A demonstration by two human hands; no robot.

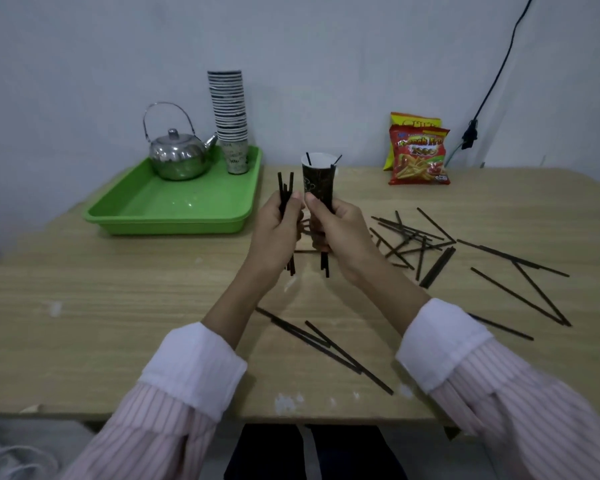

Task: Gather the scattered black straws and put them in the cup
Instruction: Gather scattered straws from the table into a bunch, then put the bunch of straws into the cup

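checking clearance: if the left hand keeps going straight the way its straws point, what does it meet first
Probably nothing: the left hand aims its black straw bundle upward beside the dark paper cup; depth is unclear.

Both my forearms reach forward over the table, converging toward the centre, sleeves folded back at the cuffs so the wrists are bare. My left hand [278, 226] is raised, back of the hand toward me, fingers curled closed around a small bundle of black straws [286, 192] held upright; thumb pressed against the bundle near its top. My right hand [340, 230] is level with the left and nearly touching it, fingers wrapped around the dark cup [318, 185], thumb on the near wall. A few straws also hang below this hand.
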